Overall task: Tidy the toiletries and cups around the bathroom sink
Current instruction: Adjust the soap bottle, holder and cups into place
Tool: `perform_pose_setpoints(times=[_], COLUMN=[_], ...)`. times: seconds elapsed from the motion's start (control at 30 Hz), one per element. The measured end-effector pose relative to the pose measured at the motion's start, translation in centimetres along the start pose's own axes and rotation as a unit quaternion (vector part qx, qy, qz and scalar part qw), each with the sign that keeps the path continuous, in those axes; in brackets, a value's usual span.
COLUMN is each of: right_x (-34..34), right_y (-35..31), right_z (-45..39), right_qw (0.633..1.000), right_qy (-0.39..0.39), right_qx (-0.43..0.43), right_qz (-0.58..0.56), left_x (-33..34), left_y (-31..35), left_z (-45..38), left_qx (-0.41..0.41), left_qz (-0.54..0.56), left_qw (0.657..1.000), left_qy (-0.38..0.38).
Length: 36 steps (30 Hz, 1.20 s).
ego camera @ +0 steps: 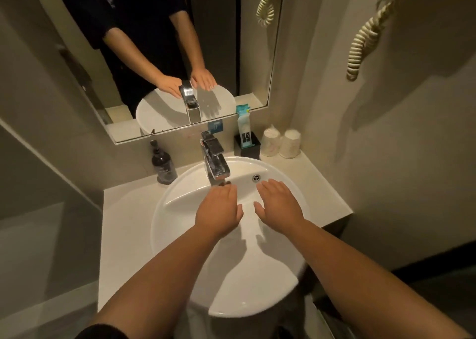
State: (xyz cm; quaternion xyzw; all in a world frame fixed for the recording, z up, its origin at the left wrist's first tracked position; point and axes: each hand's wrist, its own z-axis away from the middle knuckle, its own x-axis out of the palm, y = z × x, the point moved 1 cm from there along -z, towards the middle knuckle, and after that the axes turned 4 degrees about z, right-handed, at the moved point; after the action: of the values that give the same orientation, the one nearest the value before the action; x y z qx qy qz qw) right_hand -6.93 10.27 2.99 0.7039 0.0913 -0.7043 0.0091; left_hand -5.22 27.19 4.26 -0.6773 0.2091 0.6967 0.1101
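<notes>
Both hands hover palm-down over the round white sink (180, 235). My left hand (220, 209) is just below the chrome tap (215, 160), fingers spread, holding nothing. My right hand (279, 204) is beside it near the drain (256, 177), also empty with fingers apart. Two white paper cups (282, 142) stand upside down at the back right of the counter. A black holder (248, 146) next to them carries a teal and white toiletry packet (243, 128). A dark pump bottle (162, 164) stands at the back left.
A pale counter (123, 222) surrounds the sink, with a mirror (154, 55) above it showing a person in black. A coiled cream cord (365, 39) hangs on the right wall. The counter's right edge drops off at a dark floor.
</notes>
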Motion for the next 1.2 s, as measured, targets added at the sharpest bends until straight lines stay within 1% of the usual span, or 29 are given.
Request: perform_pose_setpoints(times=[0.13, 0.27, 0.5, 0.7, 0.97, 1.1, 1.2], right_x=[-0.6, -0.5, 0.5, 1.4, 3.9, 4.7, 4.9], right_y=[4.4, 8.4, 13.0, 14.0, 14.1, 13.4, 12.6], right_z=[-1.2, -3.3, -8.3, -10.9, -13.4, -15.6, -17.5], right_qw=[1.0, 1.0, 0.999, 0.999, 0.997, 0.996, 0.994], right_qy=[0.004, -0.006, -0.041, -0.033, -0.052, -0.032, -0.014], right_qx=[0.001, -0.009, -0.021, -0.027, -0.018, 0.0, 0.009], right_qz=[0.002, 0.0, -0.014, -0.024, -0.049, -0.082, -0.104], left_x=[1.2, 2.0, 3.2, 4.6, 6.9, 8.0, 8.7], left_y=[3.2, 5.6, 5.9, 4.3, 2.4, 1.1, 0.2], left_z=[-3.3, -6.9, -11.7, -14.0, -15.8, -16.7, -17.0], left_qx=[-0.022, -0.044, -0.094, -0.12, -0.136, -0.144, -0.164], left_qz=[0.026, 0.028, 0.034, 0.007, -0.008, -0.009, 0.01], left_qw=[0.999, 0.999, 0.995, 0.993, 0.991, 0.99, 0.986], left_qy=[-0.01, -0.011, -0.005, -0.012, -0.009, 0.004, 0.015])
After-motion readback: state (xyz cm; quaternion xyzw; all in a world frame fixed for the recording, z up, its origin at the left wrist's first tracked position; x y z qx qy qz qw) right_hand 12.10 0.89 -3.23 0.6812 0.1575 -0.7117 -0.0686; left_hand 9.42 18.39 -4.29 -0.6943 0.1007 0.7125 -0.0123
